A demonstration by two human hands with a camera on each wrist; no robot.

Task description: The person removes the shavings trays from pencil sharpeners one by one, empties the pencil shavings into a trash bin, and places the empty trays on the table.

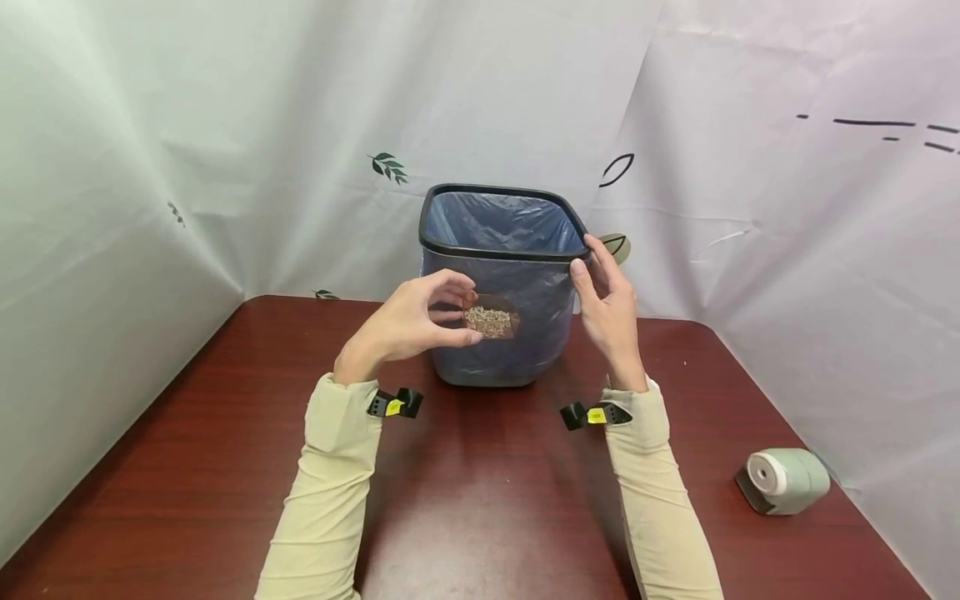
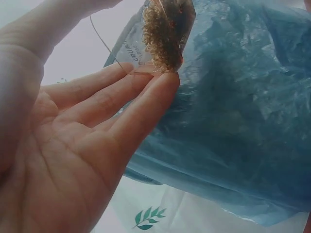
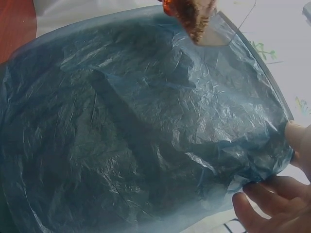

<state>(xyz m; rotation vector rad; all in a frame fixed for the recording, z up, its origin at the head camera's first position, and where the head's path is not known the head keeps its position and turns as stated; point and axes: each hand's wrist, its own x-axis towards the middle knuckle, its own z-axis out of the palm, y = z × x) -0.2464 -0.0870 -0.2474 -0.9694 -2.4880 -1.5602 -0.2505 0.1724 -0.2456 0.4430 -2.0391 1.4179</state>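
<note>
Sachet (image 1: 497, 323) of tan grains, clear-sided, raised off the surface (image 1: 480, 492) and outside the bin (image 1: 517, 254), just before its near wall and below the level of its opening. Pinched at the left edge by the left hand (image 1: 411, 321), with thumb below and fingers above, curved with a gap between thumb and palm. Cannot tell whether touching the blue liner (image 1: 517, 362) or a little apart from it. In the left wrist view, small print beside the grains and a thin thread (image 2: 101, 40) trailing near the fingertips. At the bin's near right corner, gripped by the right hand (image 1: 613, 312), thumb and fingers set narrowly about the edge and the liner folded over it. Both hands thus occupied, both forearms in pale sleeves (image 1: 318, 492). Standing upright near the far edge of the red-brown surface, bin and liner together, before a white curtain (image 1: 510, 92) with leaf prints. Lying well apart at right, 1 pale green cylinder (image 1: 802, 482) with a white end.
</note>
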